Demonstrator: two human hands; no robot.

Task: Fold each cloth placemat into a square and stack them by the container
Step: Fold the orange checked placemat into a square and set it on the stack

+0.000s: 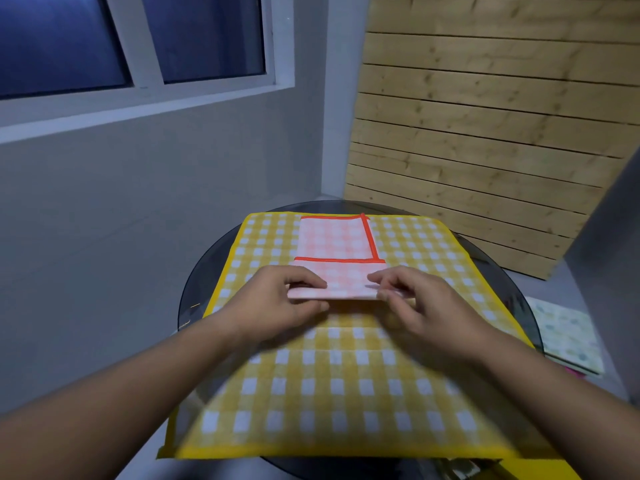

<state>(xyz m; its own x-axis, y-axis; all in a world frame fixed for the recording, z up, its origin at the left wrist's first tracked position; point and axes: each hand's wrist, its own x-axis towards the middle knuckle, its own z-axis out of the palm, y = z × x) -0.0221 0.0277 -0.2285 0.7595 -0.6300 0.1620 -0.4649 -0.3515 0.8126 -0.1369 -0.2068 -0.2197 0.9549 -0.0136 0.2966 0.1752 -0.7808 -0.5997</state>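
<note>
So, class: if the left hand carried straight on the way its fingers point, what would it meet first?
Probably the right hand: the left hand points across the orange placemat both pinch, with only cloth between them.

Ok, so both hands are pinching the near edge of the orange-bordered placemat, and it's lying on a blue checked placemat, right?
Not quite. The placemat underneath is yellow checked, not blue. The head view shows the left hand and right hand pinching the near edge of the orange-bordered placemat, which lies on the yellow checked placemat.
</note>
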